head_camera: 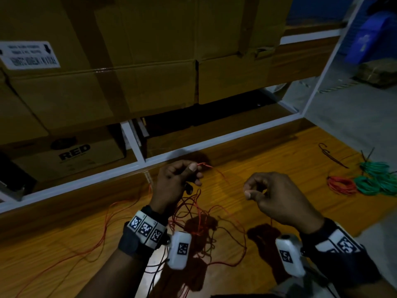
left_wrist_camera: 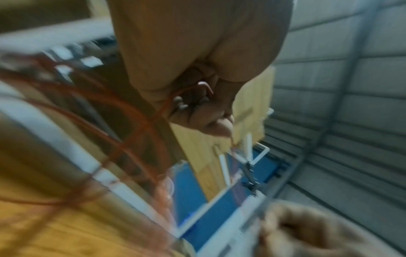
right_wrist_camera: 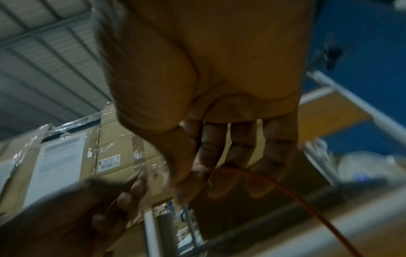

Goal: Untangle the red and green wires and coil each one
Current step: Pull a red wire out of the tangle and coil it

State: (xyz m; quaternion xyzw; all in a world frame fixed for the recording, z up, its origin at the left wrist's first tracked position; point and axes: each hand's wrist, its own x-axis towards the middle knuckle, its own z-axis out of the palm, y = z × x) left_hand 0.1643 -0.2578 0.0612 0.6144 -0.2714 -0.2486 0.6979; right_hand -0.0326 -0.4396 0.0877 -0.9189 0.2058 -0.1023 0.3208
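Both hands work above a wooden counter. The left hand is curled, thumb and forefinger pinching a strand of red wire near its free end; further loops of it hang from that hand. The right hand is also curled, pinching the same red wire, as the right wrist view shows it running from between thumb and fingers. Below and between the hands the red wire lies in a loose tangle on the counter, with long strands trailing toward the near left corner.

Progress, as judged: partly done. Toward the right edge lie a finished red coil and, just beside it, several green coils. No green wire shows in the tangle, so what is left appears to be untangling and coiling this red length.

Legible writing: a cardboard box on the lower shelf reads "RED". A white label on an upper carton carries arrows; its text is too blurred to read.
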